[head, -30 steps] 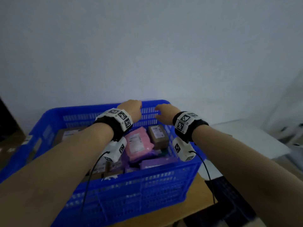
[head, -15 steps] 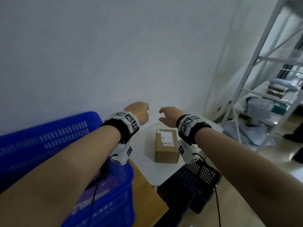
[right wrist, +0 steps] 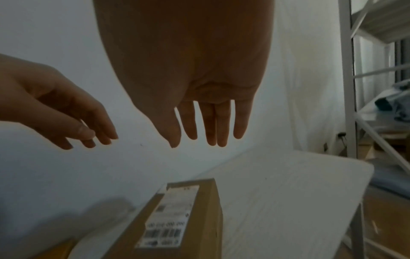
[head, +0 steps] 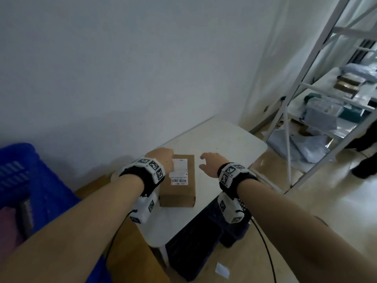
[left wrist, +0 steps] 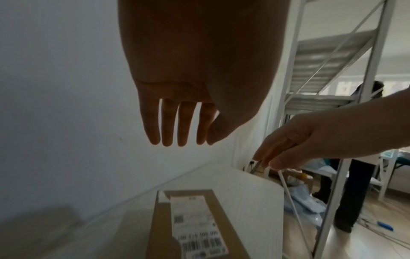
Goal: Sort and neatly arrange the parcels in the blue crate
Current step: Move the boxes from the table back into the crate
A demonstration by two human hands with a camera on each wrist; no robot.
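A brown cardboard parcel [head: 179, 186] with a white barcode label lies on a small white table [head: 222, 144]. My left hand [head: 161, 160] hovers above its far left corner, fingers straight and empty. My right hand [head: 210, 163] hangs in the air to the right of the parcel, fingers relaxed and empty. The wrist views show the parcel [left wrist: 195, 226] [right wrist: 177, 220] below both hands, with a clear gap between fingers and box. The blue crate [head: 22, 180] sits at the left edge; a pink parcel [head: 8, 227] shows inside it.
A white wall runs behind the table. A dark plastic crate [head: 204, 237] stands on the floor under the table's front. White metal shelving [head: 318, 82] with packages stands at the right, and a person [left wrist: 352, 192] stands beyond it. The crate rests on a wooden surface [head: 130, 260].
My view and both hands swung right from above the blue crate to the white table. The hands now hang lower, over and beside the cardboard parcel. Both stay empty.
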